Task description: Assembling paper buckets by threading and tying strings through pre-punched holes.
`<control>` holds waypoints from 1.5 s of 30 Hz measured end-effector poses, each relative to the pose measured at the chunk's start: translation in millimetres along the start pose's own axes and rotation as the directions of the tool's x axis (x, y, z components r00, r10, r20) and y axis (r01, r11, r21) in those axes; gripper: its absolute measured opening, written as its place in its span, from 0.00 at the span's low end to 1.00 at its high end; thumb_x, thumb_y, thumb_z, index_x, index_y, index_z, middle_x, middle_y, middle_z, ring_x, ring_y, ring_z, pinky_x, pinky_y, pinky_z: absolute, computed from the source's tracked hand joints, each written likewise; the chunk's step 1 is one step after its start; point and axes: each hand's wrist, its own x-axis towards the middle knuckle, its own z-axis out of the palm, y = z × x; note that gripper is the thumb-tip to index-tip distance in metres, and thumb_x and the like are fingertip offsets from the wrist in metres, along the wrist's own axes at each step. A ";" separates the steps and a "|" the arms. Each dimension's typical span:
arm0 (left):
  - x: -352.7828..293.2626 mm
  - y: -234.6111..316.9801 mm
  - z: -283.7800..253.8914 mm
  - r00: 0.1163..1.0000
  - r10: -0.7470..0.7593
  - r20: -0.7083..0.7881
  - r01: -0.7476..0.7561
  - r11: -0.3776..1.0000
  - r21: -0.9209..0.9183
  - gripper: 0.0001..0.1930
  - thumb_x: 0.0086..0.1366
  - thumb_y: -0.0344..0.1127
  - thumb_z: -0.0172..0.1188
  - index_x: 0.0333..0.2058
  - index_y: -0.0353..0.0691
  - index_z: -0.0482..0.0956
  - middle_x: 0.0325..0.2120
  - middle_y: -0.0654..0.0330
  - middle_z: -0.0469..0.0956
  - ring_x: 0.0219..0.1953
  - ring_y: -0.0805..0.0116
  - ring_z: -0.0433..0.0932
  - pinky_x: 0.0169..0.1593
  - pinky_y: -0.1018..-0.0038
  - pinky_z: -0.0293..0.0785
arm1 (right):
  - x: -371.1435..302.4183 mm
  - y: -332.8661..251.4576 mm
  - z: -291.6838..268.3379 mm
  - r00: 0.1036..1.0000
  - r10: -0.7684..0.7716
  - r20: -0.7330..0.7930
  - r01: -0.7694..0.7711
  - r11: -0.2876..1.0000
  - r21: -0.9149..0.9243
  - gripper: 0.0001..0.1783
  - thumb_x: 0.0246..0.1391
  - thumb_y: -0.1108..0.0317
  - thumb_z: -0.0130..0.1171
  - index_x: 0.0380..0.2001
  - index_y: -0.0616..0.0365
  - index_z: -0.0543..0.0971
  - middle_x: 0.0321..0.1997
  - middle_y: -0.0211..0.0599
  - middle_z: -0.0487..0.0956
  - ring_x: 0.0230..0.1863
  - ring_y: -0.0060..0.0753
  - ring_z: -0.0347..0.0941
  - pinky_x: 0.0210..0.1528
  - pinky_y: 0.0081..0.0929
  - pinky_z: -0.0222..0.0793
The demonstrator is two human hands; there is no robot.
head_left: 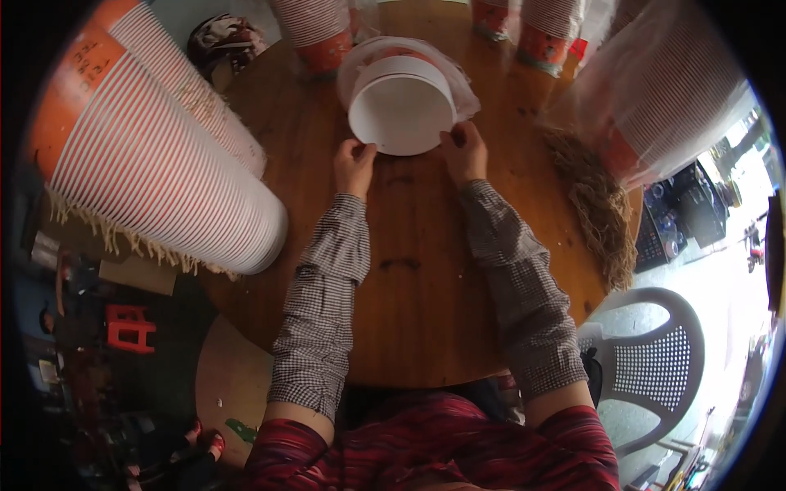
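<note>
A round white paper tub (401, 114) stands at the far middle of the table, its pale hollow side facing me. Clear plastic film (463, 90) is bunched behind and around it, with some orange showing through. My left hand (355, 168) is closed, thumb and fingertips pinched at the tub's near left edge. At the near right edge, my right hand (465, 153) pinches likewise. Whether the fingertips grip the rim itself or thin film along it is too small to tell. Checked sleeves cover both forearms.
Tall nested stacks of orange-and-white paper tubs (172, 164) lean at the left. More stacks in plastic (667, 98) stand at the right and back. Brown twine (594, 204) lies along the right edge of the wooden table (409, 311). A grey plastic chair (655, 368) stands at the lower right.
</note>
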 end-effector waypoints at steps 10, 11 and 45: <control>-54.9 21.6 -2.5 0.971 -0.004 0.240 0.027 0.995 -0.095 0.19 0.58 0.35 0.63 0.46 0.32 0.74 0.34 0.60 0.79 0.33 0.77 0.75 0.40 0.79 0.73 | -0.1 17.4 -36.3 0.996 -0.077 0.047 0.077 0.997 -0.010 0.20 0.48 0.72 0.57 0.48 0.59 0.73 0.31 0.37 0.79 0.33 0.31 0.76 0.37 0.27 0.73; -55.5 23.4 -8.0 0.973 -0.005 0.233 0.027 0.995 -0.091 0.19 0.58 0.35 0.63 0.46 0.32 0.74 0.34 0.60 0.79 0.33 0.77 0.75 0.40 0.79 0.73 | -5.1 11.0 -35.4 0.996 -0.078 0.053 0.078 0.997 -0.005 0.20 0.48 0.72 0.57 0.48 0.59 0.73 0.31 0.37 0.79 0.33 0.31 0.76 0.37 0.27 0.73; -69.5 46.9 -11.6 0.975 0.073 0.209 -0.060 0.996 -0.071 0.28 0.61 0.47 0.60 0.52 0.32 0.68 0.47 0.49 0.74 0.48 0.61 0.75 0.50 0.69 0.70 | -61.2 11.2 -240.2 0.952 0.104 -0.288 -0.302 0.468 -0.830 0.10 0.53 0.57 0.54 0.31 0.49 0.79 0.38 0.38 0.76 0.43 0.45 0.73 0.43 0.42 0.69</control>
